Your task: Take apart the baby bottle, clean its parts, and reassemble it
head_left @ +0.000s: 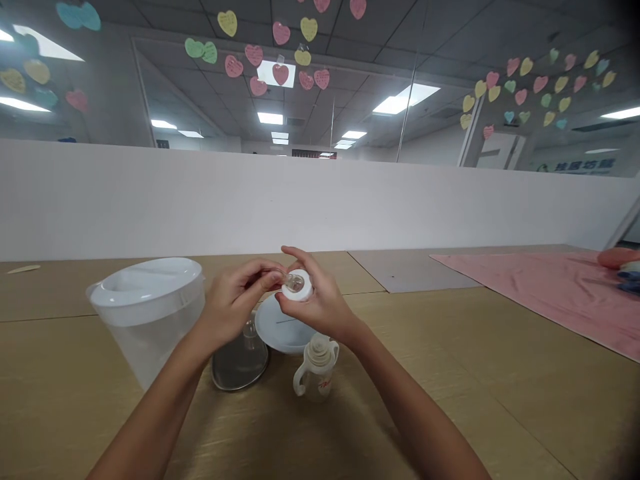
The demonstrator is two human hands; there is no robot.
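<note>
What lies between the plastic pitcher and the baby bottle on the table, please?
A round steel dish lies there, seen in the head view.

Bottle collar [299, 285] partly behind fingers [293, 301]; bundle [620, 272] cut off at right edge.

Pastel paper hearts [253, 55] cover the glass [365, 133] above a white partition [250, 200]; a pink cloth [545, 300] lies off to the right.

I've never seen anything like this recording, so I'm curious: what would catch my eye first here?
Probably the two hands at the middle of the table: the right hand holds a white ring with a clear teat, which the left hand pinches. Colourful paper hearts hang high in the background, and a big clear pitcher stands at the left.
</note>
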